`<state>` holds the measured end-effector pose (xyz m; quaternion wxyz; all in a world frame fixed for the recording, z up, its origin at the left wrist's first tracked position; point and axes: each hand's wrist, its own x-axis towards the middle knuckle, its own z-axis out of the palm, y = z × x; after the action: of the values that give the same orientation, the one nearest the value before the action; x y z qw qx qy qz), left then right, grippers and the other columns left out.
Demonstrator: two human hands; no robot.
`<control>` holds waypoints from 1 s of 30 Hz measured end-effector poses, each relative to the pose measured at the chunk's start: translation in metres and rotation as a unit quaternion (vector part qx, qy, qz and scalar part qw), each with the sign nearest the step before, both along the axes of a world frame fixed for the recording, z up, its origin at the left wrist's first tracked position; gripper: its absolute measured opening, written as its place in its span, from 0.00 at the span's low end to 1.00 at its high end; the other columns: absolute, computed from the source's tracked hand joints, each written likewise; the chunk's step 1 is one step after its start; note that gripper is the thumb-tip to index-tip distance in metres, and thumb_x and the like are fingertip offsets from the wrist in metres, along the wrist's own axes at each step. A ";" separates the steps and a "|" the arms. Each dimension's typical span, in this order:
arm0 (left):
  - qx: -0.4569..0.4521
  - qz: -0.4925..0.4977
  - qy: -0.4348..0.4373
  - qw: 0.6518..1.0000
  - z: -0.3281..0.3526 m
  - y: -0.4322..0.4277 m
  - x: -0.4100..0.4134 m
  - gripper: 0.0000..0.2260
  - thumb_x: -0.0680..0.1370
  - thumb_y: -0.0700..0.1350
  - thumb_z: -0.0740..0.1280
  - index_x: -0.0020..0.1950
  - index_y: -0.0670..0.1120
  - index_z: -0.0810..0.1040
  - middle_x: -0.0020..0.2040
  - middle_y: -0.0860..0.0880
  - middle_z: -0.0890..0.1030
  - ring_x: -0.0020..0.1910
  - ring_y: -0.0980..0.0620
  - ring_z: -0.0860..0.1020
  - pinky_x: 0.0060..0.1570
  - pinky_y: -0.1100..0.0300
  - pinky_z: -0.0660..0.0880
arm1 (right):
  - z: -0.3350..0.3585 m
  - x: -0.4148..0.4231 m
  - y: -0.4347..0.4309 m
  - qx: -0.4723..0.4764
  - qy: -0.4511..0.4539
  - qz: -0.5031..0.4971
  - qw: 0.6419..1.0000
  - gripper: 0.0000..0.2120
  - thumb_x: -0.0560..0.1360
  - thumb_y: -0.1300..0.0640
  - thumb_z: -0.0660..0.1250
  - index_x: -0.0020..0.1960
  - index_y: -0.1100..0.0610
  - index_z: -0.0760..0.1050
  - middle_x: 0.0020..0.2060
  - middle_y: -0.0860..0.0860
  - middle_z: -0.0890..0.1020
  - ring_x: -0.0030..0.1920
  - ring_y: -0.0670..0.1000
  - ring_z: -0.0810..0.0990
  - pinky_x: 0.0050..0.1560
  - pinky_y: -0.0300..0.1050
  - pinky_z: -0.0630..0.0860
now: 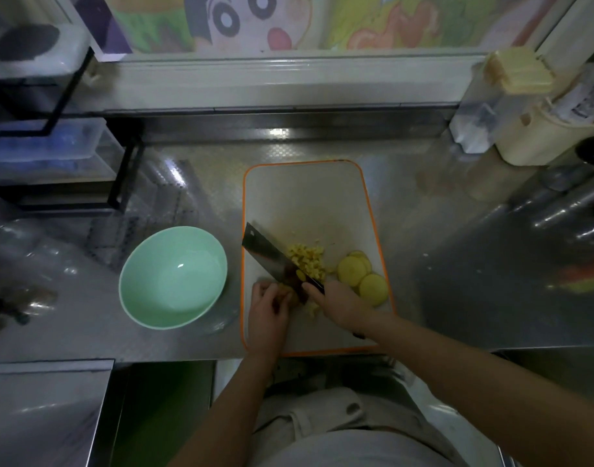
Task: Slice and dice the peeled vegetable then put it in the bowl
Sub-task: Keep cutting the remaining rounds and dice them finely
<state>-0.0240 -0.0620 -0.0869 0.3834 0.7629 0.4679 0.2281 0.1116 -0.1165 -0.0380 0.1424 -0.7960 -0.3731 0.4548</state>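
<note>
A: Head cam status?

B: I've got the cutting board [305,197], white with an orange rim, on the steel counter [457,264], middle of my view. Both hands are at its 6 o'clock end.

A: Hands?

B: Right hand [339,303] is wrapped round the handle of the cleaver [272,257]. The blade runs from the hand out toward 10 o'clock, its flat face tilted up at me. Can't tell if the edge meets the board. Left hand [268,311] has its fingers curled over a yellow uncut piece [290,294], pinning it down right at the blade's 9 o'clock side.

A: Rest of the vegetable?

B: Diced pile [305,259] sits against the blade's 3 o'clock side, a bit below board centre. A few loose cubes [312,310] lie between the two hands. Round slices [362,278] overlap at the board's 4 o'clock, near the rim and just beside the pile. All the vegetable I can see is on the board.

A: Bowl?

B: Mint-green bowl [172,278] is on the counter at 9 o'clock from the hands, upright, just beside the board's edge. Looks apart from it, not touching.
</note>
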 end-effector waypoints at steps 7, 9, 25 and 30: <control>-0.010 0.008 -0.002 1.000 -0.002 -0.002 -0.001 0.03 0.76 0.38 0.66 0.42 0.41 0.75 0.47 0.49 0.68 0.39 0.62 0.70 0.39 0.75 0.64 | 0.008 -0.003 0.004 0.055 -0.049 0.023 0.997 0.21 0.81 0.47 0.55 0.33 0.58 0.66 0.28 0.50 0.68 0.28 0.45 0.66 0.31 0.38 0.64; -0.008 0.010 0.000 1.000 -0.002 -0.003 -0.001 0.02 0.76 0.38 0.66 0.43 0.40 0.75 0.47 0.48 0.68 0.37 0.60 0.70 0.39 0.77 0.65 | 0.010 -0.003 0.000 0.073 -0.048 -0.006 0.996 0.22 0.80 0.47 0.56 0.31 0.57 0.65 0.27 0.50 0.69 0.27 0.48 0.67 0.26 0.36 0.63; -0.088 0.159 -0.033 0.983 0.004 -0.007 0.013 0.01 0.77 0.41 0.65 0.47 0.44 0.73 0.47 0.46 0.73 0.45 0.52 0.72 0.41 0.68 0.63 | 0.033 0.001 -0.021 0.000 -0.078 0.026 0.997 0.18 0.83 0.56 0.49 0.70 0.58 0.64 0.48 0.57 0.76 0.38 0.53 0.70 0.33 0.44 0.63; -0.084 0.164 -0.024 0.983 0.002 -0.005 0.013 0.02 0.77 0.40 0.64 0.45 0.42 0.75 0.44 0.46 0.75 0.44 0.51 0.73 0.37 0.73 0.66 | 0.037 -0.002 -0.022 -0.034 -0.136 0.123 0.982 0.19 0.83 0.51 0.49 0.61 0.65 0.69 0.40 0.56 0.75 0.31 0.48 0.65 0.31 0.38 0.62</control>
<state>-0.0107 -0.0675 -0.0845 0.4147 0.6353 0.5946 0.2662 0.1098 -0.1387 -0.0011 0.0059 -0.8026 -0.4686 0.3690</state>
